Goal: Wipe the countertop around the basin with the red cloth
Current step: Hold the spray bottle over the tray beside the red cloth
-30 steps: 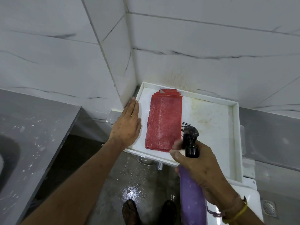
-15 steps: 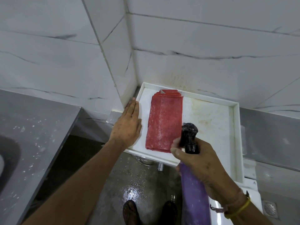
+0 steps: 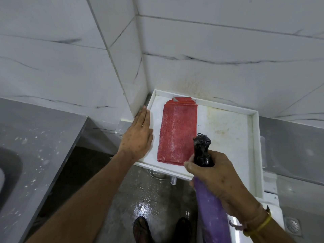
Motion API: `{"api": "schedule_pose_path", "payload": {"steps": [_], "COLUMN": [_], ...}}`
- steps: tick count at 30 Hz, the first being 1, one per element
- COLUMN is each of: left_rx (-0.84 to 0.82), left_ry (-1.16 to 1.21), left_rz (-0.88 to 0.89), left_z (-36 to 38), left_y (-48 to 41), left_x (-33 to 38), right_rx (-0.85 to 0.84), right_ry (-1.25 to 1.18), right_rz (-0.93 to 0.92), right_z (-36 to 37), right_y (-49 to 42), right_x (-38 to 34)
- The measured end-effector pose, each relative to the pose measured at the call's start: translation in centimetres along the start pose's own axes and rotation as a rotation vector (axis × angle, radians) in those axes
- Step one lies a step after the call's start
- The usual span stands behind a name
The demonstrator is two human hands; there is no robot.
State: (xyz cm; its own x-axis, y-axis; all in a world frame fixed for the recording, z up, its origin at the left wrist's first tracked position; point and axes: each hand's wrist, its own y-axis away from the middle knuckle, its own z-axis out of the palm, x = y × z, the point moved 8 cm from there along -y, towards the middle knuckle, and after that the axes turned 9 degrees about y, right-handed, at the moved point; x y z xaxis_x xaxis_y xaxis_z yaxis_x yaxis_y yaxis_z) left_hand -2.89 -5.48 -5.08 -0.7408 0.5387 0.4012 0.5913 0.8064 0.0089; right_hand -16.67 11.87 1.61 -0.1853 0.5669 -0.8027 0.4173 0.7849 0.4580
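A folded red cloth (image 3: 178, 132) lies flat on the left half of a white, raised-rim tray surface (image 3: 231, 135) set in the tiled corner. My left hand (image 3: 138, 135) rests flat on the tray's left edge, fingers together and extended, a little apart from the cloth. My right hand (image 3: 215, 174) grips a purple spray bottle (image 3: 210, 213) by its neck; the black nozzle (image 3: 201, 144) points toward the cloth's near right corner. The grey countertop (image 3: 31, 155) with a dark basin edge (image 3: 8, 171) lies at the far left.
White marble-look tiled walls close in the corner behind the tray. Below is a wet concrete floor (image 3: 140, 195) with my feet in dark sandals (image 3: 142, 228). A floor drain (image 3: 292, 223) sits at the lower right. A grey surface (image 3: 291, 148) extends right of the tray.
The spray bottle and my right hand have shifted slightly up and left toward the cloth. My left hand and the cloth have stayed put.
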Motion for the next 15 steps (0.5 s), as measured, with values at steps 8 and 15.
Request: {"api": "schedule_pose_path", "payload": {"steps": [8,15], "left_rx": [-0.002,-0.004], "left_ry": [-0.012,-0.014], "left_rz": [-0.002,0.003], "left_z": [0.07,0.07], "left_y": [-0.02,0.02], "left_x": [-0.02,0.06], "right_rx": [0.020,0.010], "right_ry": [0.004,-0.017], "right_rz": [0.028,0.012], "right_z": [-0.21,-0.15], "right_y": [0.13,0.09], "right_x": [0.34,0.19]}}
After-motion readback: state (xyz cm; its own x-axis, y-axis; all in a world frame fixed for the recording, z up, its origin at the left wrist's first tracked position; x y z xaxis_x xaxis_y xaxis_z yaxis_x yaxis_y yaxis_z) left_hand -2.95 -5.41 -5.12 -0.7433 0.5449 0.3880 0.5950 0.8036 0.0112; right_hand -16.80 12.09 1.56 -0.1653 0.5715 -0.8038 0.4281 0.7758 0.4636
